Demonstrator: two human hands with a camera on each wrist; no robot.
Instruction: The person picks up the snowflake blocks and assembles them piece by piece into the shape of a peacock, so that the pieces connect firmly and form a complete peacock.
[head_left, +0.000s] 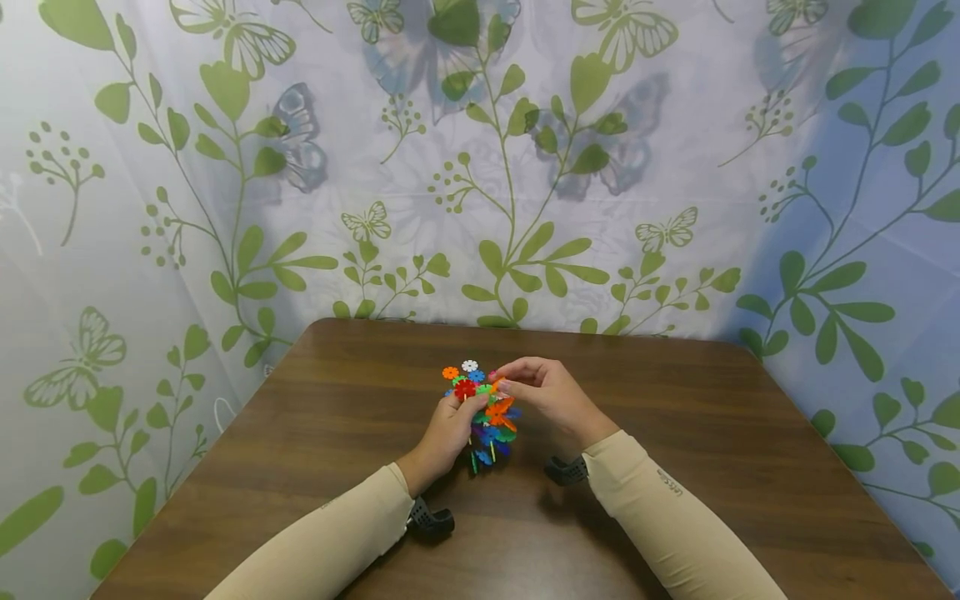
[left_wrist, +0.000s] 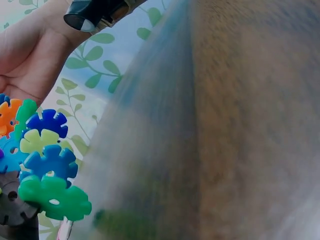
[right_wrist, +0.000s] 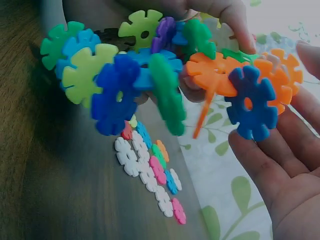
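My left hand [head_left: 447, 429] grips a colourful cluster of interlocking flower-shaped plastic discs [head_left: 491, 435]. Its thumb lies along the near side, just below a red disc [head_left: 464, 389]. From the right, my right hand [head_left: 546, 392] pinches an orange disc [head_left: 497, 386] at the cluster's upper edge between thumb and fingertips. The right wrist view shows the cluster close up, with green, yellow, purple, orange and blue discs [right_wrist: 252, 102] slotted together at different angles. In the left wrist view, part of the cluster, with a green disc [left_wrist: 55, 197], fills the lower left corner.
Several flat discs, among them white ones [right_wrist: 127, 157] and pink ones, lie in rows on the brown wooden table [head_left: 300, 433] beyond the cluster. Dark wrist-worn cameras [head_left: 431, 521] sit under both sleeves. A leaf-patterned curtain [head_left: 420, 208] hangs behind the table's far edge.
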